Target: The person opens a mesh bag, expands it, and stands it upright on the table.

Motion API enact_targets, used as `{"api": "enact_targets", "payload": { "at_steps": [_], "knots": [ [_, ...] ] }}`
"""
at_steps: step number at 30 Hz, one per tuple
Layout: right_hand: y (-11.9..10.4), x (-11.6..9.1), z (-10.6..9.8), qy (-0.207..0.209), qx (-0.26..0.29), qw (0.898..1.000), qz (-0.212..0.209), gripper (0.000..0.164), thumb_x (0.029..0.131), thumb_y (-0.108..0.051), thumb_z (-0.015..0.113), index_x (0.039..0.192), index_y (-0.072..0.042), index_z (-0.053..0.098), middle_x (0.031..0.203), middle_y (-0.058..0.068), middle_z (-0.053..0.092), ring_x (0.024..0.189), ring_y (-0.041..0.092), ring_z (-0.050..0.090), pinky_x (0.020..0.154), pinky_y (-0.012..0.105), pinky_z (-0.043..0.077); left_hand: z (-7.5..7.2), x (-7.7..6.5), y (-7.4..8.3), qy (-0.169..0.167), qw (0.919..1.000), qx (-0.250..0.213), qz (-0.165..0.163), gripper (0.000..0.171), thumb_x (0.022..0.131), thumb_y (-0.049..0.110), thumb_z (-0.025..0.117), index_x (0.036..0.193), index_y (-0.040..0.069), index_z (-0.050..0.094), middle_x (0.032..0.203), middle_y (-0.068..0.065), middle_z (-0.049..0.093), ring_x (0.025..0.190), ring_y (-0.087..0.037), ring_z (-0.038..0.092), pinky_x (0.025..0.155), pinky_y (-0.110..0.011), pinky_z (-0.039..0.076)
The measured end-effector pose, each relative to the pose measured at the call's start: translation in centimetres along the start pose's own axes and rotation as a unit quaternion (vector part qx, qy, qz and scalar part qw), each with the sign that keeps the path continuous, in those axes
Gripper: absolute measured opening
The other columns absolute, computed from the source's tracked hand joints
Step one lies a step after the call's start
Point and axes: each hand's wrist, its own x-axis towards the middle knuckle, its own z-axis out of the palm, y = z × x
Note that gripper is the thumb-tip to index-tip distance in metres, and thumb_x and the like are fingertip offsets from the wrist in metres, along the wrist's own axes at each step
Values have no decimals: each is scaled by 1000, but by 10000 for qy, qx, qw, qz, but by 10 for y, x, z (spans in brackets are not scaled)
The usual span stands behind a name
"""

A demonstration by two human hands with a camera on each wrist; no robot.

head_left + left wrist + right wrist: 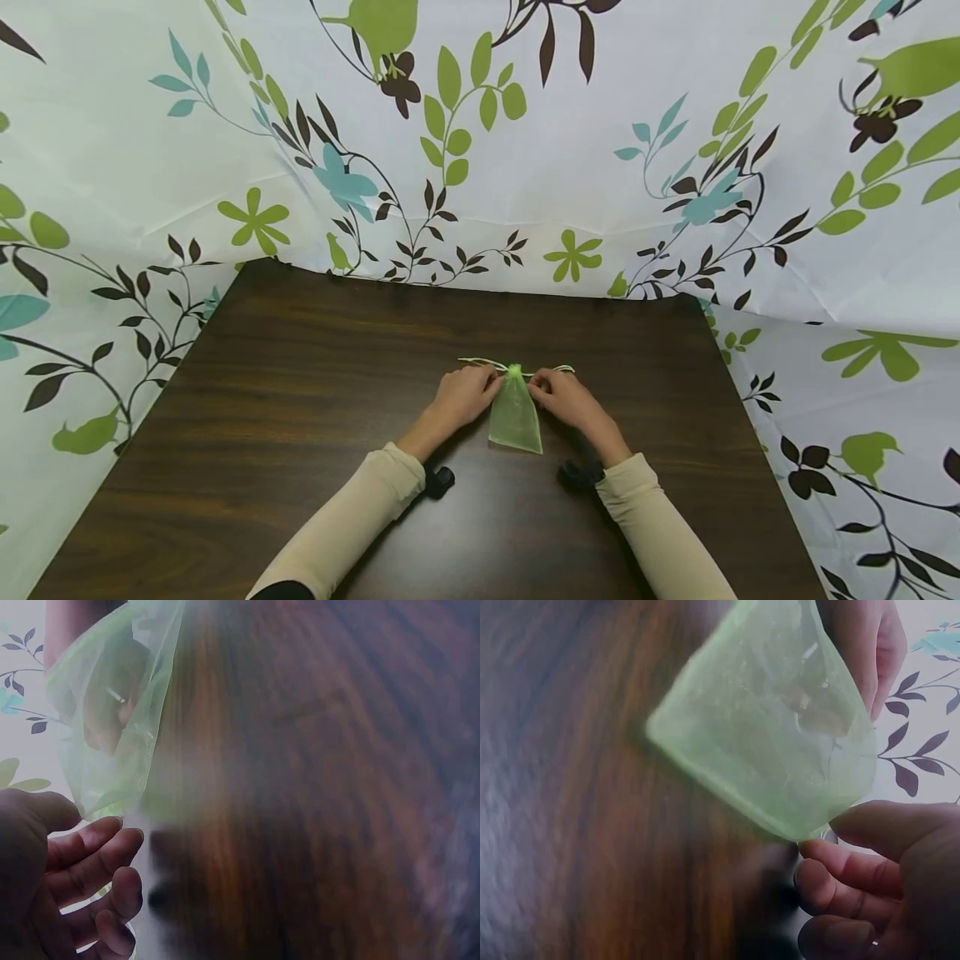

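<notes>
A sheer light-green drawstring pouch (pixel 515 421) lies between the two hands, its neck gathered at the far end and its wider bottom toward the person. Pale drawstrings (pixel 480 361) stretch out sideways from the neck, past both hands. On the left side, the left hand (pixel 467 393) pinches the pouch near the neck between thumb and index finger. Opposite it, the right hand (pixel 567 398) pinches the right side likewise. In the right wrist view, thumb and fingertips meet at the edge of the pouch (pixel 757 742). Through the pouch (pixel 112 742) in the left wrist view, the other hand shows blurred.
A dark wood-grain table (pixel 337 358) extends under both arms. Behind it and at its sides hangs a white cloth (pixel 555 167) printed with leaves and birds. Dark wrist-worn devices (pixel 438 481) sit beneath the cream sleeves (pixel 360 500).
</notes>
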Motion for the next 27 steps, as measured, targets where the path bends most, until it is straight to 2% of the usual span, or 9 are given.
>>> {"api": "enact_targets", "payload": {
  "at_steps": [5, 12, 18, 21, 27],
  "knots": [
    [-1, 0, 4, -41, 161, 9998, 65, 20, 106, -23, 61, 111, -6, 72, 81, 1, 67, 64, 11, 54, 61, 28, 46, 1, -2, 0, 22, 9999, -96, 72, 26, 108, 31, 57, 86, 18, 63, 65, 8, 51, 56, -8, 46, 53, -27, 36],
    [0, 1, 5, -8, 176, 9998, 46, 16, 105, -17, 62, 107, -5, 71, 82, 3, 67, 66, 11, 54, 61, 27, 45, -1, -3, 3, -105, 9986, -523, -38, 35, 107, 33, 57, 76, 19, 56, 64, 8, 46, 56, -9, 44, 53, -26, 33],
    [-3, -1, 5, 50, 123, 9999, 33, 14, 103, -14, 62, 105, -4, 72, 82, 3, 67, 66, 10, 53, 63, 26, 45, -2, -4, 4, -282, 9968, -741, -133, 35, 106, 33, 60, 74, 19, 57, 65, 10, 47, 58, -8, 45, 55, -26, 35],
    [-3, -2, 6, 128, 86, 9999, 0, 14, 103, -14, 62, 104, -4, 71, 81, 3, 67, 65, 10, 53, 62, 26, 45, -2, -5, 4, -389, 9939, -1008, -216, 34, 105, 33, 61, 75, 18, 61, 65, 10, 53, 58, -7, 47, 56, -25, 37],
    [-2, -5, 9, 504, 168, 9986, -53, 11, 99, -13, 63, 98, -6, 71, 79, 2, 66, 65, 10, 53, 63, 26, 45, -4, -5, 3, -555, 9815, -1781, -437, 30, 104, 34, 64, 84, 15, 73, 66, 3, 69, 54, -6, 50, 55, -24, 39]
  ]
}}
